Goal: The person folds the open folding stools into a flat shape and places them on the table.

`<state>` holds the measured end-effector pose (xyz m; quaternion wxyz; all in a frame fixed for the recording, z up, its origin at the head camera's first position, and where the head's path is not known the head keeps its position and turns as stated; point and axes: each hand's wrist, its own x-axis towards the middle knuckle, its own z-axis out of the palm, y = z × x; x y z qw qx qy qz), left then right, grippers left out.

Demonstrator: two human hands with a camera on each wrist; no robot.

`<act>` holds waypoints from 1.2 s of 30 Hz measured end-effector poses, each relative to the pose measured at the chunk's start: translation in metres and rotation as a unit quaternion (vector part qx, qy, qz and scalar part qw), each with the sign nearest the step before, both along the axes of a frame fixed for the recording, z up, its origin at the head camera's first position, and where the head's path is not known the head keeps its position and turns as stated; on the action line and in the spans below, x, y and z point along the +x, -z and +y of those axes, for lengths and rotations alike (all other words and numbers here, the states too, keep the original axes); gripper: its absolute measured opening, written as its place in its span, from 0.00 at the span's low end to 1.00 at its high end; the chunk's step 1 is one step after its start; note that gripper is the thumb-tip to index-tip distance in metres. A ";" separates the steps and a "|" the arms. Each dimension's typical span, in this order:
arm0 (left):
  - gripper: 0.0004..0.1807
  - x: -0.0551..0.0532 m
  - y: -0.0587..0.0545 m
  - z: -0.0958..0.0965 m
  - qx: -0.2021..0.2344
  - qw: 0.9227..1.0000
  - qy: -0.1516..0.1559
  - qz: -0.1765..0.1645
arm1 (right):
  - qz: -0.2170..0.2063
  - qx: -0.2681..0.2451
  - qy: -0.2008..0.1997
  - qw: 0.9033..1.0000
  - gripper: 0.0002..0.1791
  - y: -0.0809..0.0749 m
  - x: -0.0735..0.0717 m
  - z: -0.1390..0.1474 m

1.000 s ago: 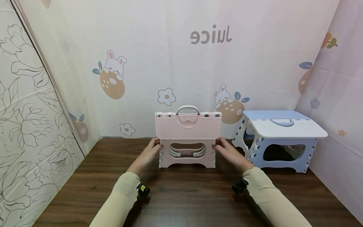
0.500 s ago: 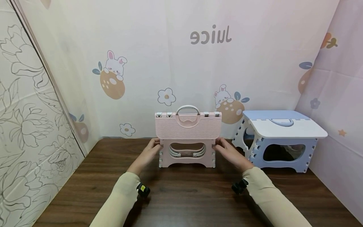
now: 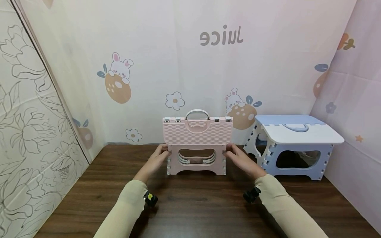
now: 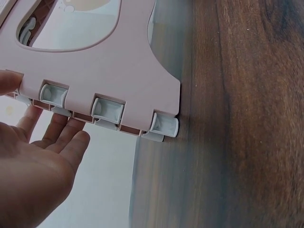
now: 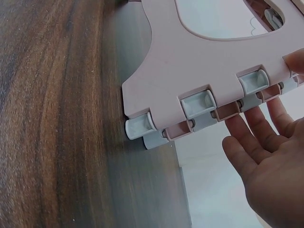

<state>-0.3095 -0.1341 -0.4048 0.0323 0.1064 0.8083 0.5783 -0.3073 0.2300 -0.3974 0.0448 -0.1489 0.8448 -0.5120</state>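
A pink folding stool [image 3: 197, 134] stands upright on the table, folded flat, with its textured top panel hanging down in front and a grey-white carry handle [image 3: 197, 112] at the upper edge. My left hand [image 3: 156, 160] grips its left side edge. In the left wrist view, the thumb [image 4: 8, 81] lies on the front face and the fingers reach behind the hinged edge. On the opposite side, my right hand [image 3: 240, 161] holds the right edge the same way. Pale grey hinge pieces [image 5: 198, 103] run along that edge. The stool's feet are at the wooden surface.
A blue and white folding stool [image 3: 300, 132] stands unfolded on the right of the brown wooden table [image 3: 193, 208]. A printed curtain [image 3: 148, 66] hangs right behind the table, with a side curtain at the right and a flower-patterned panel [image 3: 29, 132] at the left.
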 end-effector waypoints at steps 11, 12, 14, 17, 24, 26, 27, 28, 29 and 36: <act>0.22 0.000 0.000 0.001 0.012 1.000 -0.008 0.008 | -0.006 0.006 0.001 1.000 0.34 0.000 -0.002 0.002; 0.22 0.000 0.000 0.001 0.011 1.000 -0.007 0.010 | -0.005 0.007 -0.001 1.000 0.34 0.000 -0.002 0.002; 0.22 0.000 0.000 0.001 0.012 1.000 -0.006 0.011 | -0.005 0.006 0.001 1.000 0.34 -0.001 -0.002 0.001; 0.21 0.000 0.001 0.001 0.011 1.000 -0.006 0.014 | -0.004 0.005 0.000 1.000 0.33 -0.002 -0.001 0.001; 0.19 0.001 0.002 0.002 0.014 1.000 -0.008 0.016 | -0.008 -0.002 -0.003 1.000 0.32 0.000 -0.002 0.001; 0.19 0.001 0.003 0.002 0.017 1.000 -0.007 0.017 | -0.009 0.000 -0.001 1.000 0.32 0.001 -0.002 0.001; 0.19 0.001 0.002 0.002 0.019 1.000 -0.006 0.017 | -0.010 0.000 0.000 1.000 0.32 0.000 -0.002 0.001; 0.19 0.001 0.002 0.002 0.021 1.000 -0.005 0.016 | -0.011 0.002 0.001 1.000 0.32 0.000 -0.002 0.001; 0.18 0.001 0.002 0.002 0.023 1.000 -0.006 0.014 | -0.011 0.002 0.003 1.000 0.32 0.000 -0.001 0.002; 0.18 0.001 0.003 0.001 0.024 1.000 -0.004 0.013 | -0.005 0.006 0.004 1.000 0.30 0.003 -0.003 0.002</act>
